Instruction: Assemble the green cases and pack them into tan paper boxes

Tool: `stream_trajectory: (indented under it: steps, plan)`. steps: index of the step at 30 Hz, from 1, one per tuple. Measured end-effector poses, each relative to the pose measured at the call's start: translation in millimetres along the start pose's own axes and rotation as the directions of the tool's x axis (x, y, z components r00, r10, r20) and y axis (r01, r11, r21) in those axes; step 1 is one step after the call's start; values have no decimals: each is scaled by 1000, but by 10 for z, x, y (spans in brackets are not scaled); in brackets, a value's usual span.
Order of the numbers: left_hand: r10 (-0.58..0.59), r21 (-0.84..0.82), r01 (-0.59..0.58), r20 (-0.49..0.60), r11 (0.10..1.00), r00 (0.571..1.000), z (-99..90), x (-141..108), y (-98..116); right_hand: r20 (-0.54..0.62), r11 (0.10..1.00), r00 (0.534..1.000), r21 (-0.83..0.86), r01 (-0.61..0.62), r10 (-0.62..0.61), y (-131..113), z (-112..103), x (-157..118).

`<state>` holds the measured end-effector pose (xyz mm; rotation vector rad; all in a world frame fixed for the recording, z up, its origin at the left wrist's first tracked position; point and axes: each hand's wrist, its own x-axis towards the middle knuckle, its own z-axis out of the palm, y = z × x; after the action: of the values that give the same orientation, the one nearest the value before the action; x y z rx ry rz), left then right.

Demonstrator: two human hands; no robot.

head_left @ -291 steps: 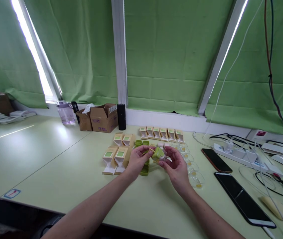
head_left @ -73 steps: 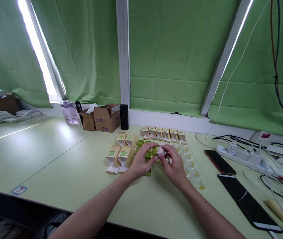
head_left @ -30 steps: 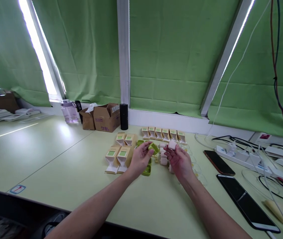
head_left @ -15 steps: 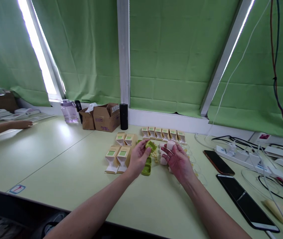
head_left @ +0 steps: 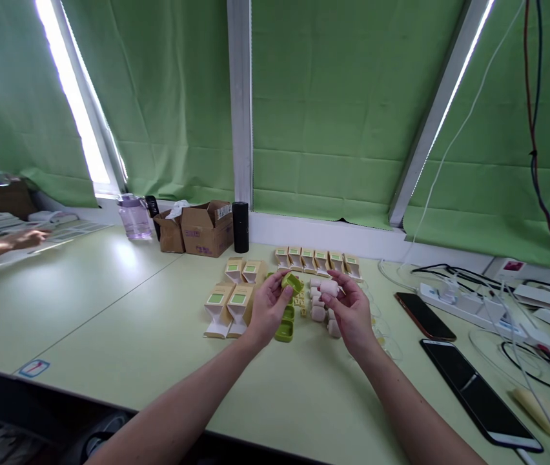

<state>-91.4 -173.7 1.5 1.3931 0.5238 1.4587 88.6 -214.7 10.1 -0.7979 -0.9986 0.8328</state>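
My left hand (head_left: 270, 311) pinches a small green open box (head_left: 293, 282) between thumb and fingers, tilted above the table. A pale pinkish-white short cylinder (head_left: 329, 288) is gripped in my right hand (head_left: 355, 318), just to the right of the green box and apart from it. Below my hands stand more small green boxes (head_left: 284, 331) in a column. Tiny yellow pieces (head_left: 303, 311) lie beside them, and several more pale cylinders (head_left: 334, 329) rest under my right hand. Folded kraft-paper boxes with green labels (head_left: 239, 299) stand left of my left hand.
A row of similar kraft boxes (head_left: 308, 260) stands at the back. Further left are cardboard boxes (head_left: 207, 229), a black cylinder (head_left: 241, 227) and a purple bottle (head_left: 135, 217). Two phones (head_left: 481, 394), a power strip (head_left: 478, 310) and cables lie right. Another person's hand (head_left: 30, 237) is far left.
My right hand has turned over, bringing the pale cylinder slightly lower and to the left. My left hand stays nearly still with the green box. The other person's hand has moved left.
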Motion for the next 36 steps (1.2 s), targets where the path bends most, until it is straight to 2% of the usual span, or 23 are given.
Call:
stream_trajectory:
  steps: [3,7,10,13,19,25,31,36]
  plan:
    - [11,4,-11,-13,1000,1000,-5,5,-4,-22,989,996,-123,82,-85,-31,0,0]
    - [35,22,-34,-48,999,998,-7,7,8,52,917,986,-364,164,-156,-107,-40,-12]
    - [55,37,-53,-59,998,997,3,3,23,192,764,958,-578,287,-215,-143,-115,-45]
    - [70,59,-67,-52,996,996,20,-4,39,363,579,898,-687,438,-248,-108,-207,-120]
    - [85,90,-81,-36,993,996,33,-14,54,508,385,843,-752,535,-179,93,-309,-275]
    - [91,107,-87,-33,990,995,29,-19,38,536,199,837,-813,548,-112,144,-321,-291]
    - [87,102,-84,-26,991,996,38,-24,53,596,105,799,-792,601,-82,144,-326,-272]
    - [95,100,-92,-19,991,995,37,-25,44,582,65,812,-810,583,-32,122,-315,-271]
